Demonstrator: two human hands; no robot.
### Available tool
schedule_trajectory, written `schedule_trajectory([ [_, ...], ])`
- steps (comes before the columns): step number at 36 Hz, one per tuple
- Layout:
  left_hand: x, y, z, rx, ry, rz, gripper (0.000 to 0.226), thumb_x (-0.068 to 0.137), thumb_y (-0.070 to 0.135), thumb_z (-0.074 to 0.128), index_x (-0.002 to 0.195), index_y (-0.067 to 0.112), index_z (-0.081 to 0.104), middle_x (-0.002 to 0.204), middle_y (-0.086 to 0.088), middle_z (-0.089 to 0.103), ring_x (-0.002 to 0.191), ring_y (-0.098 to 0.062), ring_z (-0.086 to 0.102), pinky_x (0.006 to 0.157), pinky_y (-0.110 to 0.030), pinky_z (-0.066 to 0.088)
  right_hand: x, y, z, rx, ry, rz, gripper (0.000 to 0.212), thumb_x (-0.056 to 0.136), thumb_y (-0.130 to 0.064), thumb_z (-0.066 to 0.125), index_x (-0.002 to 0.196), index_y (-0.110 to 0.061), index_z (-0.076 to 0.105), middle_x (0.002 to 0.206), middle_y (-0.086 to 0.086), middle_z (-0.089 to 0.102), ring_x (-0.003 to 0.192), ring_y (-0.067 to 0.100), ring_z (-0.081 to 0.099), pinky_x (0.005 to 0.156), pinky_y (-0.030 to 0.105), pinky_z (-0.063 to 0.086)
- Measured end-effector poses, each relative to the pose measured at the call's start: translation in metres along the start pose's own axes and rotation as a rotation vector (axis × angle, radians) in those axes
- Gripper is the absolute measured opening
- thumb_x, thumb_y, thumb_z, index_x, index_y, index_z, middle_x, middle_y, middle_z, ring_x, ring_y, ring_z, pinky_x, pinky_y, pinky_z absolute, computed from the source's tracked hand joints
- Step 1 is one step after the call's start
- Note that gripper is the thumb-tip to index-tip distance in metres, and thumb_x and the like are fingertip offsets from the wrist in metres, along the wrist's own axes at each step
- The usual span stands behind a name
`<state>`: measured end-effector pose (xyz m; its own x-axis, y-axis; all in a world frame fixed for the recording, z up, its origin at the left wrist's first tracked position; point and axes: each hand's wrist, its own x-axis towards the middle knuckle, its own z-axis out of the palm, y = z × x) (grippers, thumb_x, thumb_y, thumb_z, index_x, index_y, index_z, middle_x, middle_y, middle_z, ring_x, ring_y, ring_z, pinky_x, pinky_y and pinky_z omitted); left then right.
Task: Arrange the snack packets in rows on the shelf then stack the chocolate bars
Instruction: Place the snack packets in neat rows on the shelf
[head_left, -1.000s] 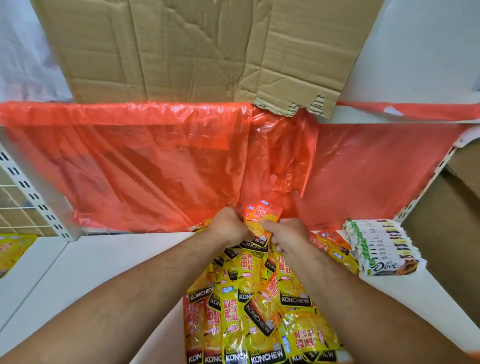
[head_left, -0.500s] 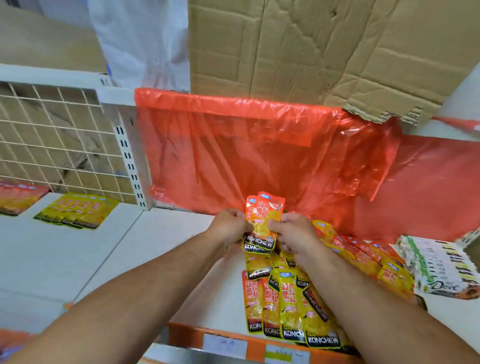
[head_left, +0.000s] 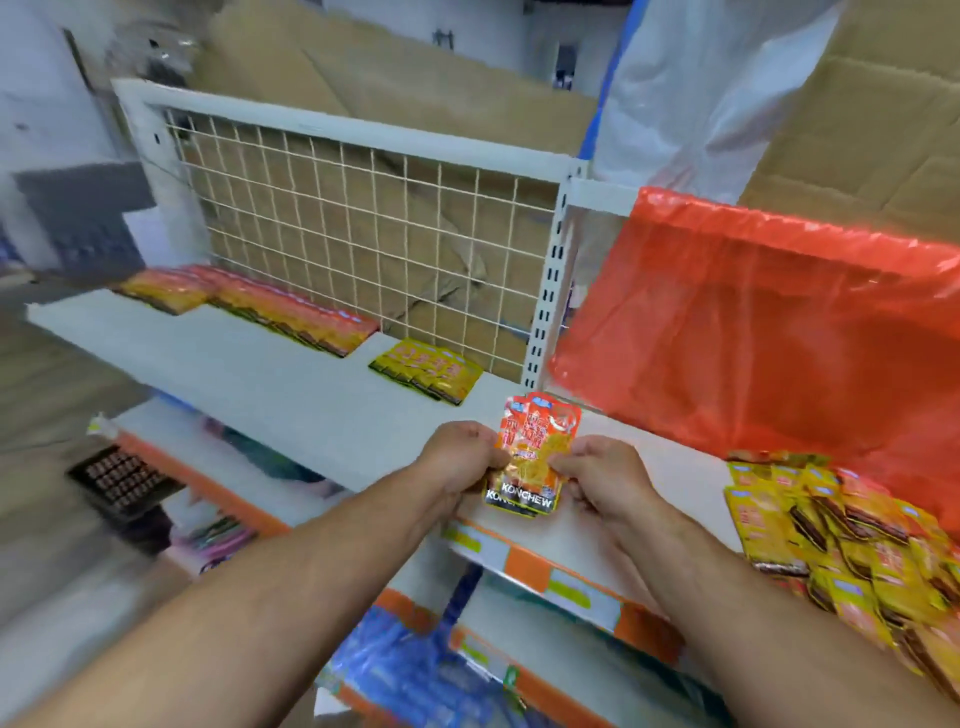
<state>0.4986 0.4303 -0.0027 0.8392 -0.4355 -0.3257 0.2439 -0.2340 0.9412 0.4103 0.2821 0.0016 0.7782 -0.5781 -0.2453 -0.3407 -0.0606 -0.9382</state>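
At the centre of the frame, the curled fingers (head_left: 485, 451) of the left hand (head_left: 460, 460) pinch the left edge of a small bunch of snack packets (head_left: 537, 457). The right hand (head_left: 597, 480) pinches the right edge in the same way. The bunch is orange and yellow with a black strip at the bottom, and it is held upright over the front edge of a white shelf (head_left: 249, 374).

Just above the hands, a short row of yellow packets (head_left: 426, 370) lies flat on the shelf. A longer row of orange packets (head_left: 291, 312) runs towards the upper left, along a wire grid (head_left: 363, 218). At the right edge is a loose heap of packets (head_left: 841, 540), in front of a red plastic sheet (head_left: 753, 332). Brown cardboard (head_left: 857, 130) fills the upper right. The edges of the picture are blurred.
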Motion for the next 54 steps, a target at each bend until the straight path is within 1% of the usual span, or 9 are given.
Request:
schedule_trajectory([
  [4,-0.010,-0.014,-0.068,-0.052,0.076,-0.016,0.018,0.081,-0.006,0.068,0.075,0.011,0.064,0.073,-0.013,0.065,0.062,-0.023,0.059,0.069,-0.036,0.053,-0.006,-0.007,0.064,-0.001,-0.052,0.010,0.021,0.085,0.000,0.069,0.073,-0.011,0.056,0.045,0.004,0.043,0.038,0.016,0.034,0.041,0.019,0.023],
  [9,-0.019,-0.027,-0.142,-0.121,0.227,-0.041,0.017,0.081,-0.008,0.067,0.075,0.008,0.065,0.069,-0.012,0.066,0.060,-0.024,0.061,0.075,-0.044,0.057,-0.012,-0.022,0.133,0.013,-0.167,0.006,0.027,0.087,0.002,0.066,0.070,-0.012,0.050,0.042,0.002,0.038,0.035,0.014,0.031,0.041,0.020,0.023],
  [16,-0.021,-0.037,-0.215,-0.175,0.386,-0.032,0.020,0.083,-0.007,0.068,0.073,0.010,0.064,0.067,-0.010,0.066,0.050,-0.017,0.060,0.054,-0.025,0.050,-0.002,-0.044,0.207,-0.030,-0.295,-0.023,0.023,0.087,0.000,0.065,0.071,-0.011,0.055,0.048,0.003,0.043,0.043,0.016,0.032,0.045,0.023,0.024],
  [26,0.022,-0.038,-0.293,-0.179,0.531,-0.020,0.021,0.083,-0.007,0.069,0.071,0.010,0.066,0.064,-0.006,0.065,0.051,-0.014,0.059,0.048,-0.020,0.046,0.053,-0.071,0.296,-0.054,-0.411,-0.041,0.020,0.089,-0.001,0.066,0.073,-0.009,0.057,0.046,0.002,0.046,0.043,0.016,0.034,0.044,0.024,0.025],
  [30,0.057,-0.027,-0.325,-0.186,0.569,-0.029,0.023,0.082,-0.008,0.068,0.069,0.011,0.066,0.068,-0.009,0.067,0.056,-0.018,0.061,0.056,-0.025,0.048,0.090,-0.086,0.333,-0.050,-0.445,-0.053,0.024,0.089,-0.001,0.067,0.070,-0.010,0.055,0.043,0.000,0.046,0.042,0.016,0.034,0.044,0.024,0.026],
  [41,0.142,0.011,-0.397,-0.126,0.646,-0.024,0.016,0.085,-0.005,0.068,0.076,0.008,0.066,0.072,-0.009,0.068,0.062,-0.021,0.063,0.059,-0.026,0.049,0.177,-0.141,0.407,-0.048,-0.504,-0.109,0.039,0.087,0.002,0.066,0.061,-0.014,0.043,0.048,0.003,0.036,0.045,0.017,0.032,0.045,0.023,0.024],
  [45,0.161,0.014,-0.411,-0.124,0.659,-0.044,0.015,0.085,-0.006,0.067,0.078,0.007,0.064,0.069,-0.007,0.065,0.055,-0.015,0.059,0.047,-0.019,0.044,0.196,-0.144,0.423,-0.061,-0.508,-0.090,0.034,0.087,0.001,0.067,0.064,-0.012,0.047,0.050,0.005,0.040,0.046,0.018,0.034,0.045,0.024,0.026],
  [50,0.186,0.021,-0.432,-0.066,0.664,-0.055,0.008,0.083,-0.002,0.070,0.081,0.006,0.068,0.082,-0.015,0.072,0.070,-0.027,0.067,0.070,-0.039,0.056,0.219,-0.153,0.441,-0.099,-0.520,-0.106,0.037,0.089,-0.002,0.068,0.061,-0.013,0.047,0.046,0.004,0.041,0.042,0.017,0.034,0.044,0.023,0.028],
  [54,0.205,0.023,-0.450,-0.016,0.658,-0.059,0.010,0.081,-0.001,0.071,0.079,0.008,0.067,0.080,-0.013,0.073,0.069,-0.027,0.069,0.069,-0.040,0.057,0.235,-0.159,0.456,-0.092,-0.503,-0.095,0.035,0.089,-0.002,0.067,0.063,-0.013,0.047,0.049,0.006,0.041,0.044,0.018,0.034,0.044,0.024,0.027],
])
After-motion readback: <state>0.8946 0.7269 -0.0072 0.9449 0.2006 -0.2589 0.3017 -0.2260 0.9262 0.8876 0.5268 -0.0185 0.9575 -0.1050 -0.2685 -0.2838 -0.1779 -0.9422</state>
